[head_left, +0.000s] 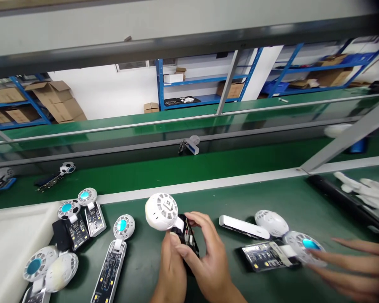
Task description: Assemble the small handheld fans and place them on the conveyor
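Observation:
Both my hands are closed around a small handheld fan [164,210] with a round white slotted head and a black handle. The fan is tilted, its head up and to the left. My left hand [170,269] grips the handle from the left and below. My right hand [208,252] holds its right side, thumb and fingers around the black part, where some wiring shows. Much of the handle is hidden by my fingers. Left of my hands lies another fan [110,269] with a bare circuit board in its white handle and a turquoise disc on its head.
Several fans [77,231] lie at the left beside a white tray [6,240]. On the right are an opened fan [265,254], a white handle piece [243,227] and a co-worker's blurred hand [356,265]. Behind runs a green conveyor belt [139,174] carrying fans; a slanted metal post [341,134] stands right.

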Available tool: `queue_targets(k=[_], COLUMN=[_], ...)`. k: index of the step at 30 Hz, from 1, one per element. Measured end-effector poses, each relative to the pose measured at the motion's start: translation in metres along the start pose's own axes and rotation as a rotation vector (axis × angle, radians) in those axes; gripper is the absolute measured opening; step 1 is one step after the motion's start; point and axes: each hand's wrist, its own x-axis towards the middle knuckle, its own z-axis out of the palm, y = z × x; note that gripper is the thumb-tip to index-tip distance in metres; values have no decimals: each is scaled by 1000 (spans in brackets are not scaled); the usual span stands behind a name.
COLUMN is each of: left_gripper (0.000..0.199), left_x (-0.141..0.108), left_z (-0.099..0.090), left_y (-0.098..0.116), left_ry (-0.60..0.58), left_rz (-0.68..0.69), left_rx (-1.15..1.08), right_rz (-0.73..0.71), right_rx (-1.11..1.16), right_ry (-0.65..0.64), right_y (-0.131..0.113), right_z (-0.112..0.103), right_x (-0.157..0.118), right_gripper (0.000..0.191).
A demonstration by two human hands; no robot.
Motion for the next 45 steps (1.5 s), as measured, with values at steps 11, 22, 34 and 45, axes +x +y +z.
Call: queue_targets(k=[11,22,34,45], left_gripper=[62,46,45,41], left_x=[2,54,49,57], left_z=[-2,-22,-11,5], left_y=[12,-1,-7,-9], left_ry=[117,-42,48,250], left_rz=[64,-118,80,141], left_rx=[-13,-59,-59,56], right_rz=[-3,169,12,31], right_rx=[142,62,15,-237], right_ry=[33,-16,36,-168], right_y=[-6,41,44,38], right_z=[12,19,24,10], right_x=[-13,-1,-12,6], right_gripper=[27,22,20,8])
